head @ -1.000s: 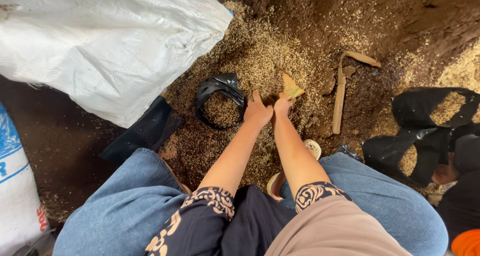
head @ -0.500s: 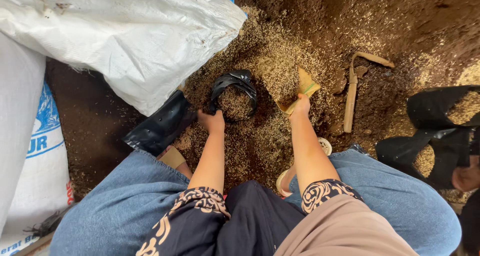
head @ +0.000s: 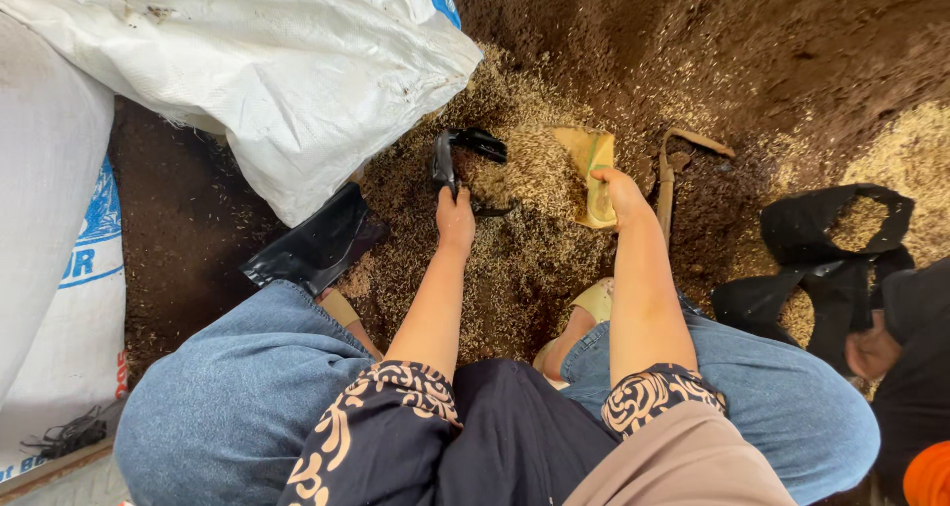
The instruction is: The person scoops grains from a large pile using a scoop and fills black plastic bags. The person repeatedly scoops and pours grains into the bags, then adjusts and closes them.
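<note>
Tipping a yellow scoop (head: 589, 175) over the mouth of a small black bag (head: 465, 165), the right hand (head: 621, 191) grips the scoop by its near edge with the fingers closed around it. The scoop carries a mound of husk-and-soil mix (head: 529, 165), which sits between the scoop and the bag opening. The left hand (head: 455, 219) holds the near rim of the black bag, fingers closed on the plastic, keeping the mouth upright and open. The bag stands on the loose mix on the ground (head: 515, 269), directly ahead of the knees and just beside a large white sack (head: 297, 71).

Compared with half a second ago, the scoop is raised and rotated toward the bag, and its load is now at the opening rather than in the pile to the right. The bag mouth appears pulled narrower and taller, where it was a round loop lying lower. This indicates, as a judgement, that the filling step is at the pour stage.

Compared with one second ago, both hands are separated: then they met close together at the pile beside the bag; now one steadies the bag and the other delivers the mix.

A flat black bag (head: 317, 244) lies by the left knee. A wooden-handled tool (head: 673, 165) rests on the soil just right of the scoop. Further black bags (head: 831, 239), partly filled, stand at the right, near another person's hand (head: 871, 348).
</note>
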